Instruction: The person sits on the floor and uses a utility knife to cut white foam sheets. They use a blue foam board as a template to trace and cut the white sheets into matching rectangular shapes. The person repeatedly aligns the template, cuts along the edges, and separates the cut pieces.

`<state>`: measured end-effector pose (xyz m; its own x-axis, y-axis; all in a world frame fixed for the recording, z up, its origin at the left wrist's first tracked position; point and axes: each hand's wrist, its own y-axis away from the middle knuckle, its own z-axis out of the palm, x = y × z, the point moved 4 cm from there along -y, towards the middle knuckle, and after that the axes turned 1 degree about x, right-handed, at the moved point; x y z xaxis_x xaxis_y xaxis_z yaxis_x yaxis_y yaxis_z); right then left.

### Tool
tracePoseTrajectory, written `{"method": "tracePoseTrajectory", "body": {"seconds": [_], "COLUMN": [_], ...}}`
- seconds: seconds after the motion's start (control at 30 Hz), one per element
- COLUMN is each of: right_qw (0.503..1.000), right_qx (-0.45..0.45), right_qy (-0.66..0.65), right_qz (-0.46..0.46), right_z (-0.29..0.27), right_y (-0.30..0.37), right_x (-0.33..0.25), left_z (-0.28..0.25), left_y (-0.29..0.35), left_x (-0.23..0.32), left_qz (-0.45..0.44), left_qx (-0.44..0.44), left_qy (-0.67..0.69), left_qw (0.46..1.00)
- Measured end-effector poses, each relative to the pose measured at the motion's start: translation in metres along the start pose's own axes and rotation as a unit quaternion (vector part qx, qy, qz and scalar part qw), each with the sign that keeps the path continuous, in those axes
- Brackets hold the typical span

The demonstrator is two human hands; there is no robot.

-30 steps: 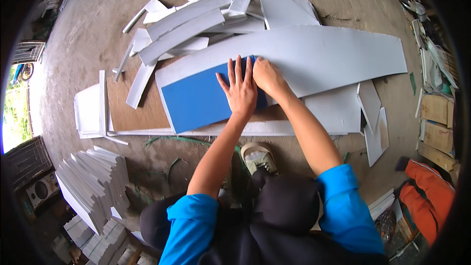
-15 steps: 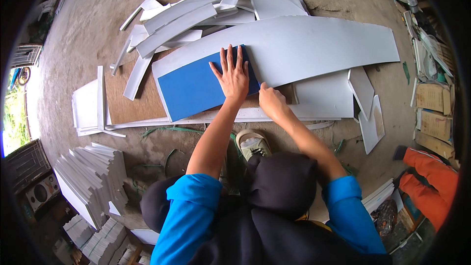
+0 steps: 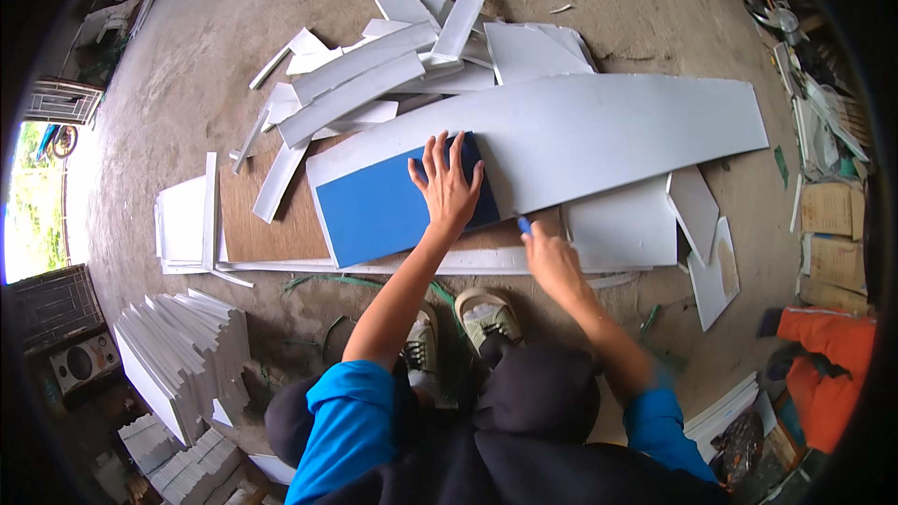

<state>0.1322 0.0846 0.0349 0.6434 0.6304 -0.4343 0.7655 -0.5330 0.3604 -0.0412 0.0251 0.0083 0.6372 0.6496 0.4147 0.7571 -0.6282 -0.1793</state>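
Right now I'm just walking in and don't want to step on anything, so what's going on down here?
A person crouches on the concrete floor over a blue panel lying on a brown board. The left hand presses flat on the panel, fingers spread. The right hand grips a small blue tool at the panel's near edge. A long white sheet overlaps the panel, and white offcuts lie scattered beyond.

Concrete floor (image 3: 215, 65): white panel offcuts (image 3: 365, 84), brown board (image 3: 271, 215).
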Motion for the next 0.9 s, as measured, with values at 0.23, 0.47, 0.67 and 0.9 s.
{"method": "tracePoseTrajectory", "body": {"seconds": [0.23, 0.47, 0.67, 0.9], "right_qw": [0.901, 0.939, 0.94, 0.917], "right_qx": [0.322, 0.24, 0.237, 0.281], "right_qy": [0.01, -0.016, -0.012, -0.035], "right_qz": [-0.292, -0.247, -0.247, -0.281], "right_z": [-0.066, -0.056, -0.046, -0.025], "right_y": [-0.164, -0.209, -0.181, -0.138], "right_x": [-0.014, -0.027, -0.027, -0.02], "left_z": [-0.002, 0.011, 0.003, -0.008], "left_y": [-0.074, -0.078, -0.047, -0.011], "left_x": [-0.034, -0.044, -0.042, -0.037], "left_qz": [0.043, 0.079, 0.076, 0.073], "left_qx": [0.101, 0.036, 0.013, 0.003], "left_qy": [-0.007, -0.045, -0.044, -0.029], "left_qw": [0.994, 0.995, 0.996, 0.997]}}
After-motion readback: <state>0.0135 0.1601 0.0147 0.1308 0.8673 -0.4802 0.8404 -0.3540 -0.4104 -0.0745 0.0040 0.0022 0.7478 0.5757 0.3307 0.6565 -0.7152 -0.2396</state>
